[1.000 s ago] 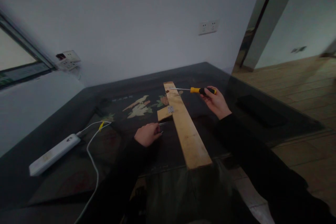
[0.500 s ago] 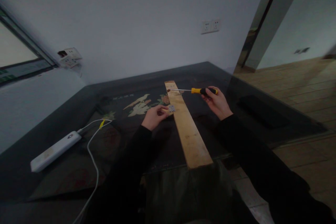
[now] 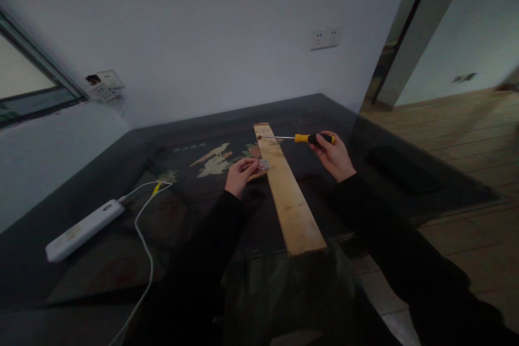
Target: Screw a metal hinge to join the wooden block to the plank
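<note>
The wooden board (image 3: pixel 290 203) lies lengthwise on the dark desk (image 3: pixel 203 216), its near end at the front edge, with a white device (image 3: pixel 85 230) trailing a pale cable (image 3: pixel 144 243) well apart to the left. Farther in, the left hand (image 3: pixel 242 175) has its fingers pinched narrow at a speckled metal plate (image 3: pixel 264 164) by the board's left side, above a small wooden piece (image 3: pixel 257 176), though I cannot tell whether they grip anything, while the right hand's (image 3: pixel 333 155) fingers close around a yellow-and-black screwdriver (image 3: pixel 302 138), its tip over the board's far part. Beyond, 2 adjoining sockets (image 3: pixel 325 39) sit on the wall (image 3: pixel 227 38).
</note>
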A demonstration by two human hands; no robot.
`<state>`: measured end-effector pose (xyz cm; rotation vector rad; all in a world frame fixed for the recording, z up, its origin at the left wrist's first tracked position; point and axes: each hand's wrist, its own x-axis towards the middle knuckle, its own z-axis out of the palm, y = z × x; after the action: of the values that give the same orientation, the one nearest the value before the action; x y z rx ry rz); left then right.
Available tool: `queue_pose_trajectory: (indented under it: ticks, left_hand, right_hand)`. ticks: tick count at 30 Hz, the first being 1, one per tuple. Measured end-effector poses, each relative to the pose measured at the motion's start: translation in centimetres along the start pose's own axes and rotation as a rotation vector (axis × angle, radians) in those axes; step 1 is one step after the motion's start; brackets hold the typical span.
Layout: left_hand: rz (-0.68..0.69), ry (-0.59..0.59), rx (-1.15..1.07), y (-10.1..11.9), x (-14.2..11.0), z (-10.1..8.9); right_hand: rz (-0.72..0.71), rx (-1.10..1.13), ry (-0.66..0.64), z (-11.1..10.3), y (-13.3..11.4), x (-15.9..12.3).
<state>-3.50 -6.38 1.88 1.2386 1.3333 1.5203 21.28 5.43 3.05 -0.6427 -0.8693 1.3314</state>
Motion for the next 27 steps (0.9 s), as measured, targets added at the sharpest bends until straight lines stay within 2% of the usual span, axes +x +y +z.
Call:
queue_pose_trajectory:
  ticks: [9, 13, 17, 22, 27]
  left_hand:
    - [0.032, -0.005, -0.039, 0.1, -0.2, 0.2]
    - [0.047, 0.008, 0.01, 0.1, -0.2, 0.2]
    - [0.047, 0.079, 0.09, -0.3, 0.0, 0.1]
    - [-0.003, 0.148, 0.062, -1.3, 1.0, 0.0]
    - [0.064, 0.204, 0.083, -1.9, 2.3, 0.4]
  right_hand:
    - [-0.028, -0.008, -0.009, -0.1, 0.2, 0.0]
    - [-0.023, 0.011, 0.007, 0.1, 0.1, -0.2]
    - [-0.021, 0.015, 0.004, 0.1, 0.2, -0.2]
    - [-0.033, -0.023, -0.004, -0.2, 0.5, 0.0]
    - [-0.03, -0.031, -0.01, -0.2, 0.6, 0.1]
